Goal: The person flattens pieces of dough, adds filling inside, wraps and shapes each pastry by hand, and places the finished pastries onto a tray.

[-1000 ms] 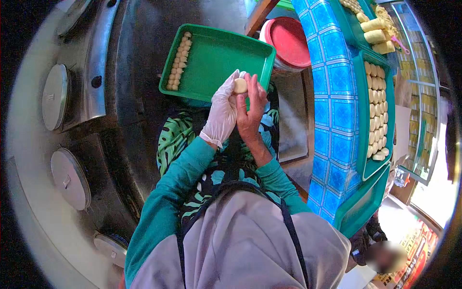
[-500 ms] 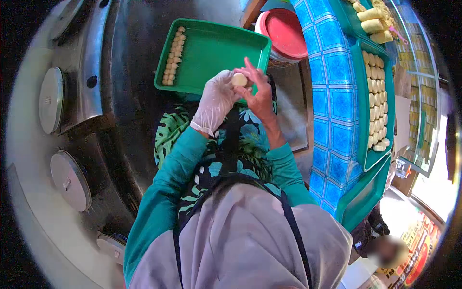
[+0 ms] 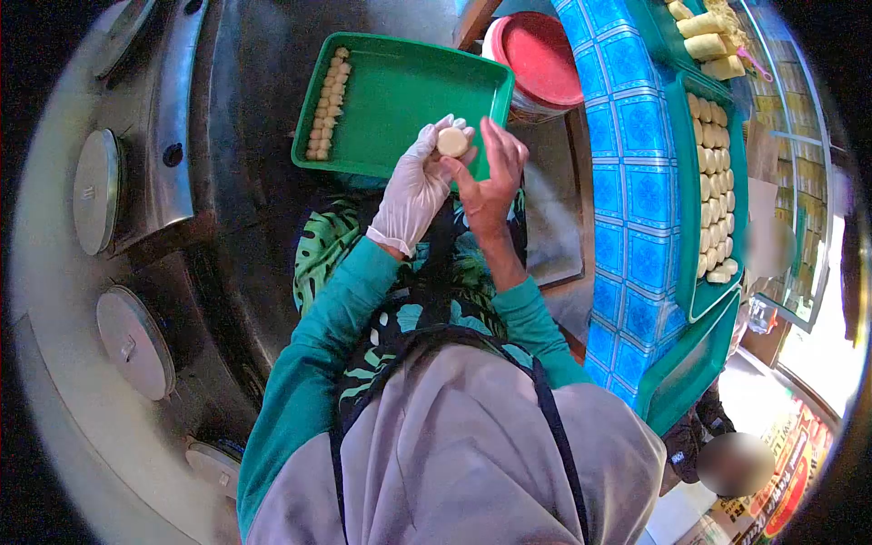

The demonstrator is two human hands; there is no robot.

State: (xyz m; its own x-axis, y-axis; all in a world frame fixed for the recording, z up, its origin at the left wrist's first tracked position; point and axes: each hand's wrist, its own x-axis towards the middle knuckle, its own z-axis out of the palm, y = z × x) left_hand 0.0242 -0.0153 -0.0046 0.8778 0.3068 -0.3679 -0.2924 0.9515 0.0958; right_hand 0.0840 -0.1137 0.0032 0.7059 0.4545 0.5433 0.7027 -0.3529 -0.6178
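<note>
A round, flattened pale dough piece [image 3: 452, 143] rests in the fingers of my left hand [image 3: 413, 186], which wears a thin white glove. Bare and with its fingers spread, my right hand [image 3: 495, 175] is just to the right of it. The right thumb reaches close to the dough's lower edge; whether it touches I cannot tell. Beyond both hands lies a green tray [image 3: 391, 95], and small dough balls [image 3: 331, 104] are lined up along its left side.
To the right, a blue checked tablecloth [image 3: 627, 191] covers a table. A tray [image 3: 687, 227] of flattened dough rounds [image 3: 713, 186] stands there, near dough rolls [image 3: 707, 47]. A red-lidded bucket [image 3: 538, 59] is behind. Round metal lids [image 3: 95, 191] line the left. Another person [image 3: 695, 445] is at lower right.
My right hand has drawn back a little to the right, uncovering more of the dough piece. The left hand keeps hold of the dough, its wrist slightly shifted right.
</note>
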